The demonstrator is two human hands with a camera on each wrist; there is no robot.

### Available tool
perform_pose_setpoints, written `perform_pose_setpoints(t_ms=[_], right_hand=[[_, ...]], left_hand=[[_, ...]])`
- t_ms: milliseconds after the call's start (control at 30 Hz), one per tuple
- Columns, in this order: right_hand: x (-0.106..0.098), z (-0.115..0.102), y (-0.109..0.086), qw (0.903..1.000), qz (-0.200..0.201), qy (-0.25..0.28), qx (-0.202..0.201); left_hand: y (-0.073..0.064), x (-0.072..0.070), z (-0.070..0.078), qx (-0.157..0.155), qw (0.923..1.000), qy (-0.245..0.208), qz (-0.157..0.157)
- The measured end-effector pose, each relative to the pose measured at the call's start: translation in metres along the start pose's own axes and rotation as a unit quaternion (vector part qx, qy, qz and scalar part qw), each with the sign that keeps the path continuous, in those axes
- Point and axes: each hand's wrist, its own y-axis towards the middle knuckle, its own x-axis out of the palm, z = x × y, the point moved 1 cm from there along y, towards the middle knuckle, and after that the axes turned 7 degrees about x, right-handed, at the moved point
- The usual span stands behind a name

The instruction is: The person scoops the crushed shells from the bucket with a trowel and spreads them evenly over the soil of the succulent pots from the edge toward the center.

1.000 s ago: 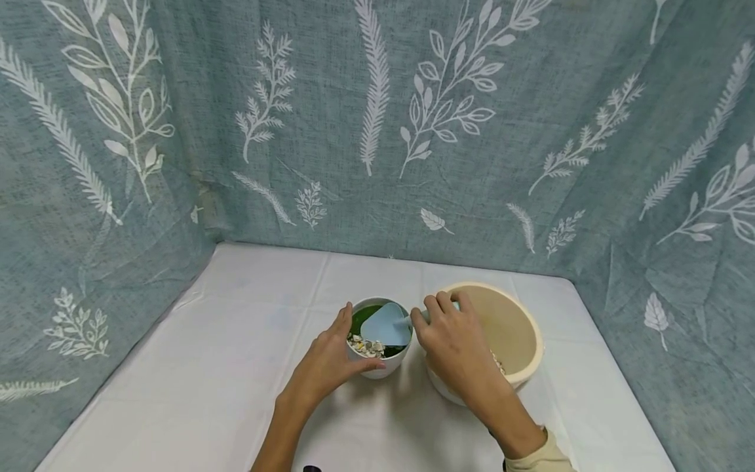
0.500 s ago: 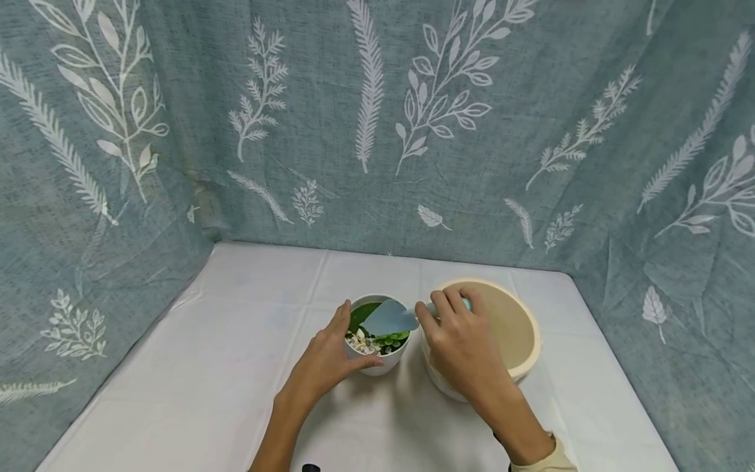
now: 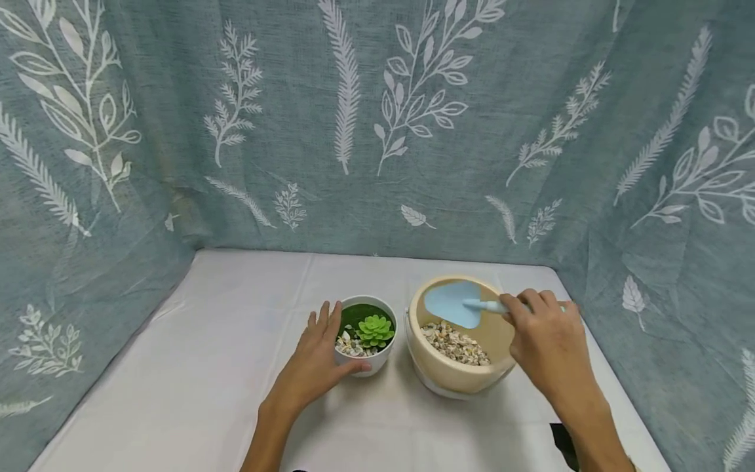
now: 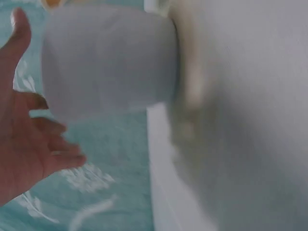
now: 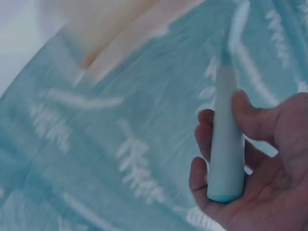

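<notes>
My left hand is spread beside a small white pot, thumb toward its near side and fingers along its left. The pot holds a green succulent, a patch of small pebbles and a dark green surface. In the left wrist view, the fingers of the left hand are parted at the upper end of the pot. My right hand grips the handle of a light blue garden trowel, its blade over a cream bucket. The right wrist view shows the fingers around the pale handle.
Several pebbles lie in a heap at the bottom of the bucket, which stands just right of the pot. A white cloth covers the table. Teal curtain fabric with white leaf prints encloses the back and sides.
My right hand has carried the trowel rightward from over the pot to above the bucket, uncovering the succulent. The left hand's fingers have come slightly away from the pot. The head view has shifted slightly.
</notes>
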Motion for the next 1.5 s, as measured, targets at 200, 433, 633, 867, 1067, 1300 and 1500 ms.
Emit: perform_pose_setpoints(t_ms=[200, 433, 633, 867, 1067, 1300, 1500], right_hand=[[0.008, 0.022, 0.004, 0.9969, -0.069, -0.033, -0.020], [0.047, -0.001, 0.012, 0.9795, -0.155, -0.116, -0.057], [0.079, -0.009, 0.005, 0.9661, -0.182, -0.161, -0.088], [0.093, 0.002, 0.003, 0.9656, -0.251, -0.058, -0.033], [0.095, -0.001, 0.003, 0.9640, -0.265, -0.016, 0.012], [0.078, 0.012, 0.007, 0.9494, -0.301, 0.034, 0.082], [0.067, 0.018, 0.005, 0.9552, -0.266, 0.067, 0.111]], left_hand=[[0.003, 0.009, 0.043, 0.096, 0.9931, 0.009, 0.066], [0.017, 0.045, 0.087, 0.142, 0.9892, -0.021, 0.028], [0.019, 0.062, 0.097, 0.128, 0.9909, -0.039, 0.012], [0.019, 0.065, 0.098, 0.142, 0.9882, -0.050, 0.026], [0.019, 0.060, 0.096, 0.139, 0.9885, -0.050, 0.033], [0.025, 0.062, 0.101, 0.150, 0.9870, -0.048, 0.034], [0.027, 0.065, 0.100, 0.145, 0.9874, -0.058, 0.027]])
